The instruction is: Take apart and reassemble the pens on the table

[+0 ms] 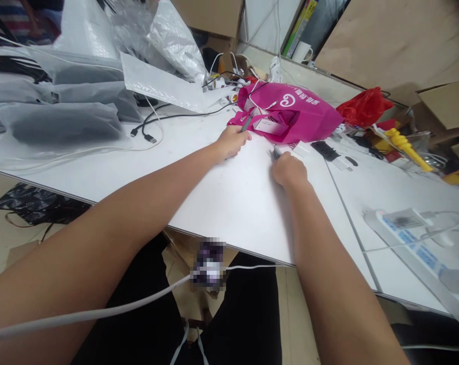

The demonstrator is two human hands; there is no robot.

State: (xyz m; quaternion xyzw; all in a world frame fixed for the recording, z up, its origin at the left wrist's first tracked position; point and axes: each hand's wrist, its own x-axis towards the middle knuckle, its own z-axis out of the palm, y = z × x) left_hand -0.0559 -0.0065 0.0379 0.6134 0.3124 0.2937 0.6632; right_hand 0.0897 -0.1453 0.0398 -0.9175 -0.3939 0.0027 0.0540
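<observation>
My left hand [232, 142] is closed around a slim grey pen-like stick [246, 122], which points up and away from me toward the pink bag. My right hand [290, 170] is closed on a small grey object with a narrow tip [277, 151]; the fist hides most of it, so its kind is unclear. Both hands are over the white table [229, 197], a short gap apart. Just beyond them lies the bright pink carrier bag [313, 114] on its side, with a white card [269, 126] at its opening.
Grey plastic-wrapped packets [62, 124] and a black USB cable [149, 137] lie at left. A red plastic bag [366, 106], a yellow-handled object [404, 147] and a white power strip [423, 253] are at right. A white cable [138, 305] crosses before my lap.
</observation>
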